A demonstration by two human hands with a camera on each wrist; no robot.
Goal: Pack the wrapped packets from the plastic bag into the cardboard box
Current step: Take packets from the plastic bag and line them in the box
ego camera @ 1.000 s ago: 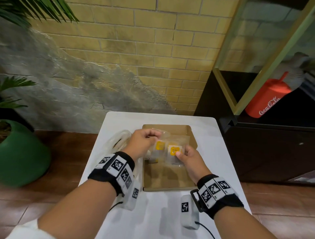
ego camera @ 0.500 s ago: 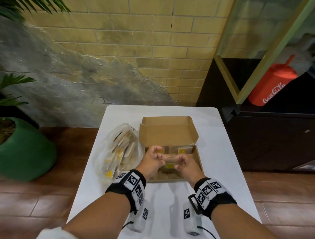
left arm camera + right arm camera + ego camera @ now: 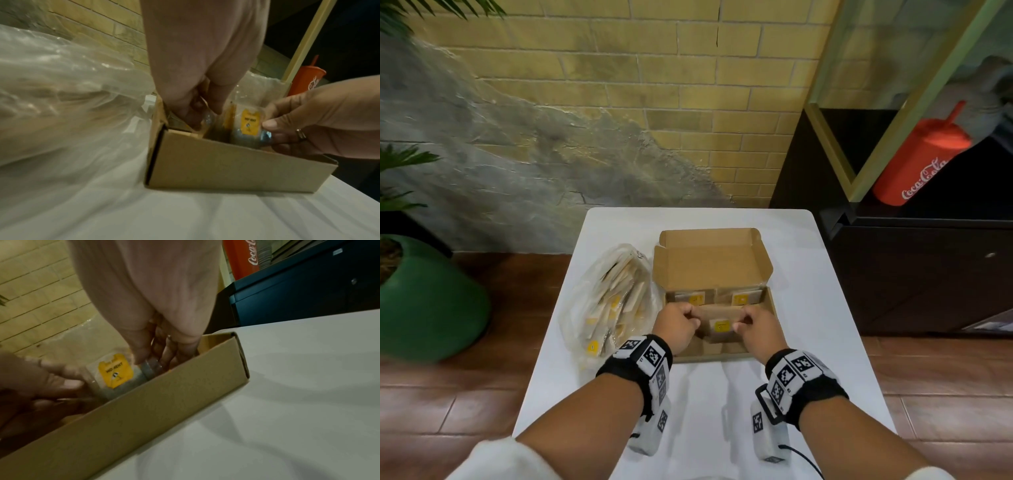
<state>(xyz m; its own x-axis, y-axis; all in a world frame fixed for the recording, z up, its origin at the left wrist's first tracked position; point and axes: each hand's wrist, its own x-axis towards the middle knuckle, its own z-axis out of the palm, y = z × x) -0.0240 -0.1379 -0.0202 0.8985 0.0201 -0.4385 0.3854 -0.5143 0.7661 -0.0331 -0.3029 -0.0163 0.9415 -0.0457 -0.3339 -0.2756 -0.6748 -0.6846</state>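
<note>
An open cardboard box sits mid-table with its lid tipped back. Two wrapped packets with yellow labels lie along its far wall. Both hands are down inside the box, holding one clear-wrapped packet with a yellow label by its ends. My left hand pinches the left end. My right hand pinches the right end. A clear plastic bag with several more packets lies left of the box.
The white table ends near a brick wall. A dark cabinet with a red Coca-Cola cup stands to the right. A green plant pot is on the floor to the left.
Both hands have drawn back from the box's far end toward me and lowered the packet into the box's near part. The camera has tilted down.
</note>
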